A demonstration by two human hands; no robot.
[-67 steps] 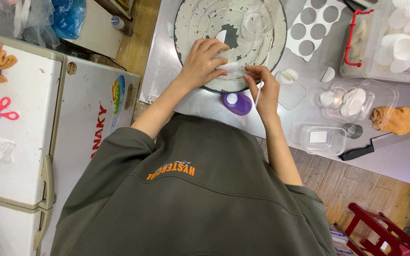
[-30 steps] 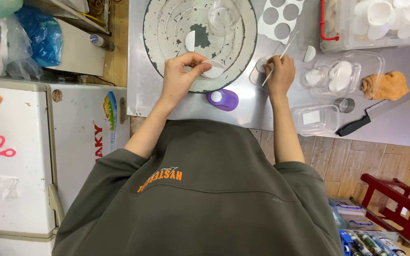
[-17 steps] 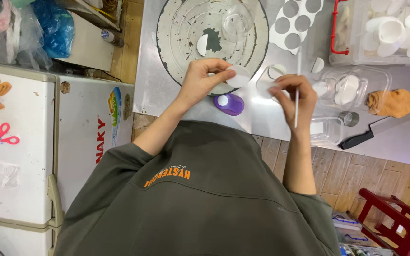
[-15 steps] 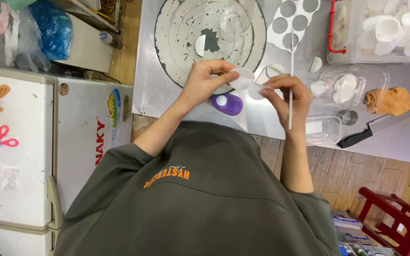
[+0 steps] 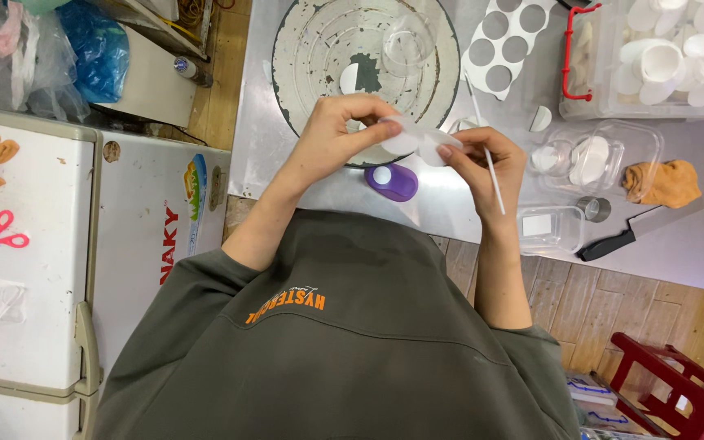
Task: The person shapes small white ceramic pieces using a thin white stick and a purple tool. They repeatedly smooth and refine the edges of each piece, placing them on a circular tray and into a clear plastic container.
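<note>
Our left hand (image 5: 337, 134) and right hand (image 5: 482, 159) pinch a white paper piece (image 5: 411, 140) above the bench (image 5: 450, 213); the right also grips a thin stick (image 5: 486, 155)

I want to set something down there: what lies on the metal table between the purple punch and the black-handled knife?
In the head view, a clear plastic box sits between the purple punch and the black-handled knife; a small metal ring stands beside it.

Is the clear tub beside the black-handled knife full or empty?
Nearly empty: the clear tub holds only one flat white piece; its see-through walls show nothing else. The knife lies beside it.
</note>
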